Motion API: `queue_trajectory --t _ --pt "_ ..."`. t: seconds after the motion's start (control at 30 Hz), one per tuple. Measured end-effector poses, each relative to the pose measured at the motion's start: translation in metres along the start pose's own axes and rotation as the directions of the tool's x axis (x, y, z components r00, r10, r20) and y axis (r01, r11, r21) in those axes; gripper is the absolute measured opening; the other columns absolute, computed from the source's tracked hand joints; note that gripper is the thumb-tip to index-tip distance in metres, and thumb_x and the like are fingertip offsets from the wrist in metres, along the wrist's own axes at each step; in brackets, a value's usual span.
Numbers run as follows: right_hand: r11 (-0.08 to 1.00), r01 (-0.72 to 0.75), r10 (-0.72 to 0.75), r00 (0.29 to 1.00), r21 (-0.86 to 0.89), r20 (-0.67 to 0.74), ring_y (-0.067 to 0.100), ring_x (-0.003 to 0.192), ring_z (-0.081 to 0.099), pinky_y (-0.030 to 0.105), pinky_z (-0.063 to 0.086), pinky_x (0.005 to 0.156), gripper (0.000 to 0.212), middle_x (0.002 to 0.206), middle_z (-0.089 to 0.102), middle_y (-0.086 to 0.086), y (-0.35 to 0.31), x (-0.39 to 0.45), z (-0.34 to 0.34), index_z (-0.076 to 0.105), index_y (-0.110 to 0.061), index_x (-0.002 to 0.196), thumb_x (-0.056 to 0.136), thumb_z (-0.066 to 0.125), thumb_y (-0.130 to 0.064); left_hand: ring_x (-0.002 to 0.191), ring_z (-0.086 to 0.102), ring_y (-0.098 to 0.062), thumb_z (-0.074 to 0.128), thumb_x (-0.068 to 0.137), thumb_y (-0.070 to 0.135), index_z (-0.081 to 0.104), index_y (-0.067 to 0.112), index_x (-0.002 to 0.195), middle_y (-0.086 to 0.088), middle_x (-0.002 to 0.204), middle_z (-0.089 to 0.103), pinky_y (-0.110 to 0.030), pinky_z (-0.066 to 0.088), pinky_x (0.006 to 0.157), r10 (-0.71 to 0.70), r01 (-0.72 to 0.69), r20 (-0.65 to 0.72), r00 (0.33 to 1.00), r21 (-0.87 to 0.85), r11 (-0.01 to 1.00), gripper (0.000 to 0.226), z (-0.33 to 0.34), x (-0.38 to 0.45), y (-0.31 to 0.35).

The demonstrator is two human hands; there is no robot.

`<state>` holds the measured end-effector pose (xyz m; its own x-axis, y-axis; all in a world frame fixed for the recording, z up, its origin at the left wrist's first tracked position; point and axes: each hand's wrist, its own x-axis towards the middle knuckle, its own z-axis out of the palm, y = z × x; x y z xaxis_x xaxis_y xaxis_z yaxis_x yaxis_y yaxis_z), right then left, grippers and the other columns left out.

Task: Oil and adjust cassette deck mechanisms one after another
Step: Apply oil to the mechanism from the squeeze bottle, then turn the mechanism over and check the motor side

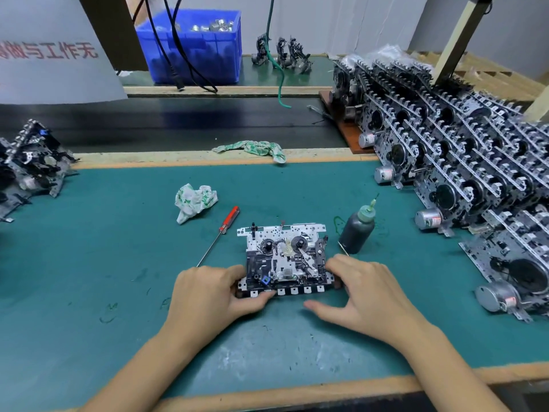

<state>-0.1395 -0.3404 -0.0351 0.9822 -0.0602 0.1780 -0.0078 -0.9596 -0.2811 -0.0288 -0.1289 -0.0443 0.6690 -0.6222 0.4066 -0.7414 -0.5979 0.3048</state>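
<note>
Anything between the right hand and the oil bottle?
Nothing visible. The oil bottle stands upright on the mat just beyond the right hand, with only bare green mat between them. The mechanism lies to its left, out of that path, with both hands at its near edge.

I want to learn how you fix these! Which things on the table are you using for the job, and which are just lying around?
For the job:
- cassette mechanism, gripped by left hand, touched by right hand
- oil bottle
- red-handled screwdriver
- stacked mechanisms, presumably waiting

Just lying about:
- crumpled cloth
- rag on the table edge
- blue crate
</note>
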Motion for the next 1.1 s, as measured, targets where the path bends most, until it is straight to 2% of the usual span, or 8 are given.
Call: queue_trajectory --t 0.17,0.33,0.53,0.67,0.8,0.9,0.97,1.1 --pt "1.000 0.014 -0.013 0.999 0.007 -0.053 0.019 0.052 0.046 0.032 0.039 0.047 0.053 0.060 0.045 -0.008 0.001 0.000 0.003 0.050 -0.017 0.067 0.071 0.046 -0.070 0.032 0.045 -0.023 0.049 0.067 0.067 0.042 0.019 0.047 -0.001 0.033 0.040 -0.023 0.033 0.035 -0.023 0.023 0.021 1.000 -0.003 1.000 0.052 0.002 -0.002 -0.001" --pt "1.000 -0.017 0.014 0.990 -0.018 -0.139 0.017 0.045 0.036 0.026 0.031 0.042 0.048 0.056 0.036 -0.010 -0.004 -0.001 0.007 0.041 -0.018 0.060 0.077 0.044 -0.063 0.032 0.046 -0.021 0.045 0.055 0.086 0.036 0.019 0.049 0.000 0.032 0.040 -0.027 0.034 0.035 -0.027 0.027 0.038 0.999 0.001 1.000 0.068 -0.001 -0.001 0.002" --pt "1.000 0.008 -0.011 0.993 -0.023 -0.116 0.015 0.048 0.036 0.026 0.034 0.044 0.051 0.057 0.036 -0.013 -0.003 -0.002 0.006 0.046 -0.017 0.062 0.070 0.048 -0.067 0.028 0.043 -0.022 0.048 0.060 0.075 0.042 0.014 0.041 -0.003 0.029 0.035 -0.024 0.027 0.034 -0.127 0.127 0.021 0.992 0.023 0.992 0.064 0.001 0.001 0.012" --pt "0.996 -0.020 0.008 0.990 -0.087 -0.143 0.019 0.043 0.047 0.025 0.032 0.040 0.050 0.051 0.044 -0.006 -0.007 -0.002 0.008 0.047 -0.015 0.057 0.076 0.044 -0.061 0.032 0.044 -0.025 0.044 0.052 0.087 0.037 0.021 0.045 -0.002 0.031 0.038 -0.028 0.034 0.036 -0.105 0.106 0.055 0.993 -0.008 0.994 0.067 -0.001 0.005 0.005" --pt "0.994 -0.047 0.031 0.987 -0.095 -0.161 0.018 0.042 0.046 0.026 0.031 0.042 0.055 0.051 0.043 -0.008 -0.009 -0.003 0.006 0.044 -0.018 0.059 0.071 0.043 -0.071 0.036 0.045 -0.021 0.043 0.046 0.092 0.051 0.027 0.049 -0.003 0.034 0.037 -0.022 0.027 0.040 -0.131 0.145 0.153 0.980 -0.087 0.986 0.065 -0.001 0.002 0.007" --pt "0.989 -0.127 0.110 0.974 -0.078 -0.200 0.023 0.037 0.043 0.027 0.031 0.040 0.055 0.045 0.039 -0.005 -0.015 -0.002 0.005 0.037 -0.018 0.054 0.068 0.044 -0.071 0.033 0.046 -0.018 0.040 0.052 0.094 0.046 0.037 0.050 -0.001 0.033 0.043 -0.022 0.033 0.039 -0.084 0.104 0.150 0.985 -0.134 0.985 0.057 -0.003 -0.001 0.008" --pt "0.992 -0.112 0.098 0.976 -0.059 -0.194 0.022 0.037 0.040 0.026 0.029 0.039 0.054 0.046 0.034 -0.006 -0.016 -0.002 0.001 0.033 -0.018 0.055 0.069 0.046 -0.069 0.034 0.046 -0.020 0.043 0.051 0.091 0.041 0.042 0.048 -0.002 0.034 0.043 -0.025 0.035 0.040 -0.113 0.128 0.124 0.986 -0.119 0.985 0.050 -0.005 -0.001 0.008" --pt "1.000 -0.022 0.021 0.995 -0.008 -0.101 0.015 0.045 0.031 0.026 0.027 0.044 0.050 0.052 0.029 -0.010 -0.011 -0.004 -0.010 0.039 -0.019 0.055 0.075 0.046 -0.065 0.041 0.040 -0.021 0.046 0.047 0.088 0.057 0.034 0.049 -0.003 0.033 0.028 -0.024 0.031 0.043 -0.186 0.207 0.165 0.968 -0.117 0.971 0.055 -0.007 -0.004 0.014"
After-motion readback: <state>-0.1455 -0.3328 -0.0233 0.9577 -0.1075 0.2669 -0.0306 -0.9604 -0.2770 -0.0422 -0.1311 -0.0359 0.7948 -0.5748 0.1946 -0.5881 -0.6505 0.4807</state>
